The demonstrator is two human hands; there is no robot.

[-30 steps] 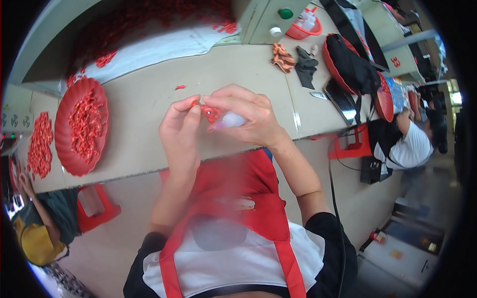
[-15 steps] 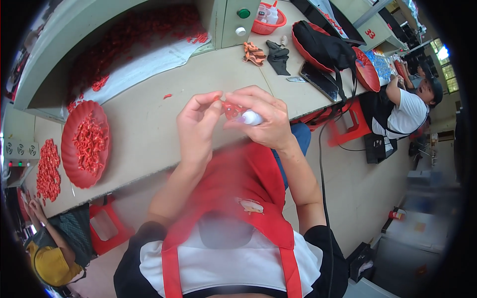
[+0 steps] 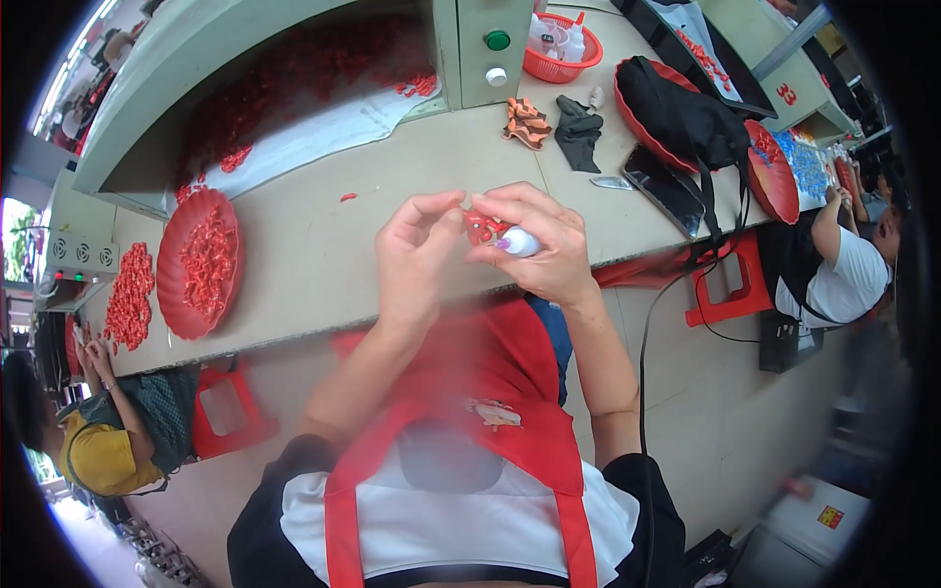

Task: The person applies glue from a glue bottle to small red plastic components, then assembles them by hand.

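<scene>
In front of my red apron, both hands are raised over the near edge of the table. My right hand (image 3: 551, 245) is closed round a small white squeeze bottle (image 3: 520, 242) with a purplish tip, which points left. Several small glossy red pieces (image 3: 482, 227) are held in the same hand, by the thumb and fingers. My left hand (image 3: 417, 257) has thumb and forefinger pinched together just left of those pieces; whatever they grip is too small to make out. One loose red piece (image 3: 348, 197) lies on the table beyond my left hand.
Left on the table are a red scalloped plate (image 3: 169, 294) of red pieces and a red heap (image 3: 129, 299). A pale green cabinet (image 3: 475, 59) stands behind. Farther right are a red basket (image 3: 564, 71), cloths (image 3: 578, 134), a phone (image 3: 667, 191) and a black bag (image 3: 681, 113). Co-workers sit on both sides.
The whole view has swung, so the table and its things appear farther right. My hands keep nearly the same pose; the red bit seen at my left fingertips no longer shows clearly.
</scene>
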